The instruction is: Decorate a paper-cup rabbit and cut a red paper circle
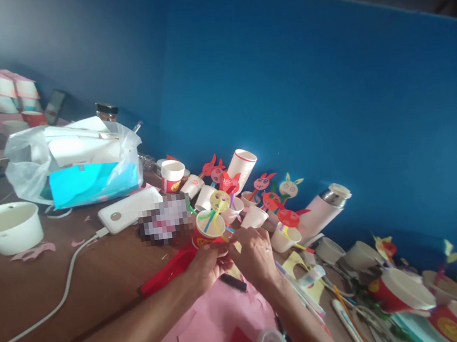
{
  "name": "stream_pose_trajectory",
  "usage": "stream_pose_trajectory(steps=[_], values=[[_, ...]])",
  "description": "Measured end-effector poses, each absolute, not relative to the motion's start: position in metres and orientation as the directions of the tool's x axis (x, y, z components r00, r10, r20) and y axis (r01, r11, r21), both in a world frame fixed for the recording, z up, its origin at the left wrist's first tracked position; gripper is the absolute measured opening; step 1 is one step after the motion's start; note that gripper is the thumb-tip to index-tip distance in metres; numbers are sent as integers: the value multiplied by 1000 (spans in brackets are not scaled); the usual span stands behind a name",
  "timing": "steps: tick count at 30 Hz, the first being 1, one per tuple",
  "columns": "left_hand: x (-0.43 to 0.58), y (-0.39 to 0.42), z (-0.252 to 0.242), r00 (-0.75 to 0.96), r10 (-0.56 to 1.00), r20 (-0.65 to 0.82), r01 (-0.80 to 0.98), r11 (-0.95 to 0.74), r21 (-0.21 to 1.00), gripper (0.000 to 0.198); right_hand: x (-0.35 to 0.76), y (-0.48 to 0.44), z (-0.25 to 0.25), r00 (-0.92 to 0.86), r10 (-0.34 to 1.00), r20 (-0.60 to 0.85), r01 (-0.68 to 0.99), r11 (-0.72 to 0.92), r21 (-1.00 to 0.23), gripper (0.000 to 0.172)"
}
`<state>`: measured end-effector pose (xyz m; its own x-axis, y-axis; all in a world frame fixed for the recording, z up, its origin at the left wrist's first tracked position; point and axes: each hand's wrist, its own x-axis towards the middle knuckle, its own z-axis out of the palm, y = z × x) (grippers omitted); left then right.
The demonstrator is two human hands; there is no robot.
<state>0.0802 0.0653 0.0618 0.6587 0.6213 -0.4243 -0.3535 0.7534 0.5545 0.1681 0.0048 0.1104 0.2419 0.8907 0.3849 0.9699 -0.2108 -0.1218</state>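
Observation:
My left hand [212, 264] and my right hand [254, 252] meet at the fingertips, both closed in a pinch. Whatever they hold is mostly hidden; a bit of yellow shows by the fingers. Just beyond them stands a red and white paper cup [210, 226], with a yellow paper animal face [219, 201] and coloured strips at its rim. Below the hands lie pink paper sheets [206, 320] and a black marker [234, 283]. A red paper strip [164, 275] lies to the left, under my left wrist.
Several paper cups with red animal faces [264, 181] line the blue wall. A pink flask [322, 212] leans at the right. To the left are a white power bank [130, 209] with cable, a stuffed plastic bag [27, 163] and a white bowl [7, 231].

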Motion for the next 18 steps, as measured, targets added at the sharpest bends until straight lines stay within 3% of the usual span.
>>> stream_pose_trajectory(steps=[9, 18], values=[[81, 67, 56, 656, 592, -469, -333, 784, 523, 17, 170, 4, 106, 240, 882, 406, 966, -174, -192, 13], [82, 62, 64, 634, 587, -504, -341, 797, 499, 18, 165, 5, 114, 291, 904, 312, 949, -231, -216, 15]])
